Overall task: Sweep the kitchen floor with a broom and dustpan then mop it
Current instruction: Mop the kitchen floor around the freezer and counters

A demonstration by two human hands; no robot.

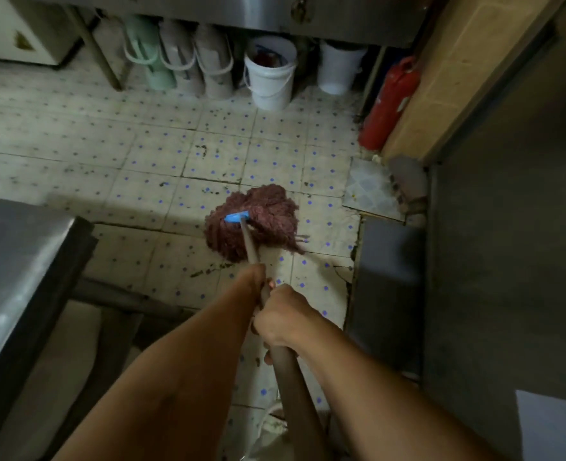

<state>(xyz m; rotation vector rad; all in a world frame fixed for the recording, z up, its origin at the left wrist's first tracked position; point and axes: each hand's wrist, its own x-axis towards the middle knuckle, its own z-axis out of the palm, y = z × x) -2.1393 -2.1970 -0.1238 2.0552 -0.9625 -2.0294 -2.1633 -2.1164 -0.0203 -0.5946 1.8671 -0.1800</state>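
Note:
A mop with a dark red string head (258, 221) and a blue clamp (236, 216) lies on the pale tiled floor (161, 154), which has blue dots and dark dirt marks. Its brown handle (289, 384) runs down toward me. My left hand (253, 277) grips the handle lower down, nearer the mop head. My right hand (283, 316) grips it just behind the left one. No broom or dustpan shows.
Several buckets, one of them a white bucket (270, 78), stand under a steel counter at the far side. A red fire extinguisher (388, 104) leans at the right wall. A steel table (18, 261) is at my left, a grey cabinet (507, 261) at my right.

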